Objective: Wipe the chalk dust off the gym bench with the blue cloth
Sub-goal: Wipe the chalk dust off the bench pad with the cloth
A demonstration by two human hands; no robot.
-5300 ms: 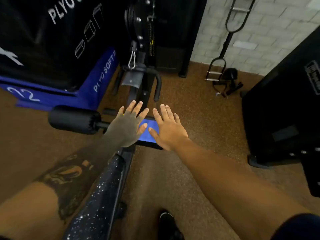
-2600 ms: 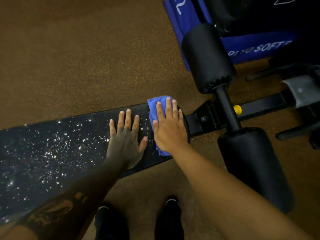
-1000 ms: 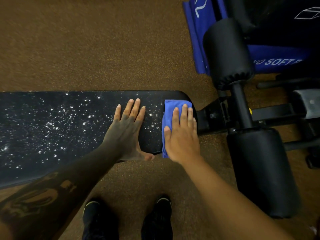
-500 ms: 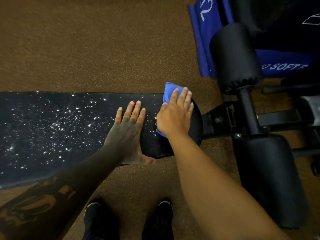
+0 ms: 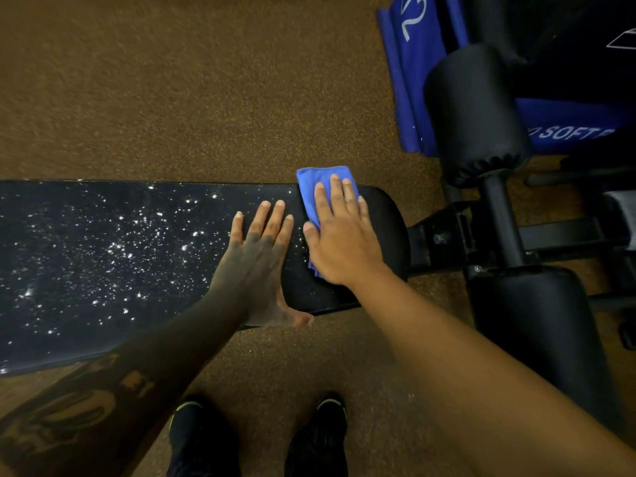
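Brown speckled rubber floor (image 5: pixel 179 84) fills most of what I see, running under everything. Across it, from the left edge toward the middle, lies the long black pad of the gym bench (image 5: pixel 103 256), its surface scattered with white chalk dust (image 5: pixel 130 242) that is thick on the left and thins out toward my hands. The rounded end of the pad on the right looks mostly clean. Past that end, a black metal frame (image 5: pixel 444 239) joins the bench to two fat black foam rollers (image 5: pixel 475 111), one far and one near, on an upright post. Behind the far roller sits a blue soft box (image 5: pixel 413 80) with white lettering; the print is cut off by the roller and the picture's edge, so I can only read part of it.

My right hand (image 5: pixel 344 242) lies flat, fingers spread, pressing the blue cloth (image 5: pixel 320 180) onto the far side of the pad near its rounded end. The cloth's top corner sticks out over the far edge; most of the rest is hidden under my palm. My left hand (image 5: pixel 256 263) rests open and empty on the pad just beside it, thumb hooked over the near edge, in shadow. The markings on my left forearm are too dark to make out. My black shoes (image 5: pixel 320 438) stand on the floor below, cut off at the bottom.
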